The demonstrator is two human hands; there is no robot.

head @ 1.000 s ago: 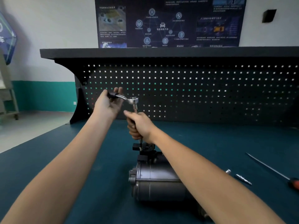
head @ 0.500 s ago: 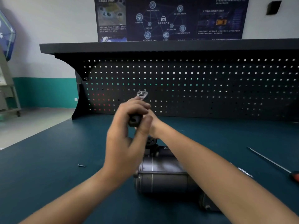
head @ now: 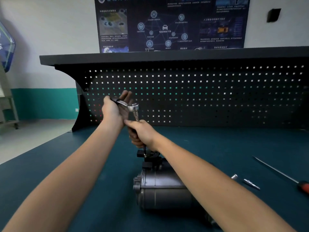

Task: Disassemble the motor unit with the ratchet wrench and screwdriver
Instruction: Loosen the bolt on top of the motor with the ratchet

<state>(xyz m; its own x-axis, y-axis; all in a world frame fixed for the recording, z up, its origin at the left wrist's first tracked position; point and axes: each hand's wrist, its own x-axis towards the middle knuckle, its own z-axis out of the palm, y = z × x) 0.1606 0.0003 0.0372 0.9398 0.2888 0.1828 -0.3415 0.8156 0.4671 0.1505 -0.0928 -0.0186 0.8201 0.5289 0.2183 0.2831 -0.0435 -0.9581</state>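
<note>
Teal worktop (head: 50, 181): motor (head: 160, 190) lies centre. Left hand (head: 113, 111), fingers half-open around the ratchet wrench (head: 128, 105), has swung its handle back leftward; right hand (head: 142, 133) grips the extension, so loosening continues.

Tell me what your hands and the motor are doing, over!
Left hand shut on ratchet wrench handle. Right hand shut on its extension bar, steadying it on the motor unit. Screwdriver lies unused, right. Nothing in the way.

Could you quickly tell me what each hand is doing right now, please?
Left hand: closed on the ratchet wrench handle.
Right hand: closed around the wrench's extension bar.
</note>
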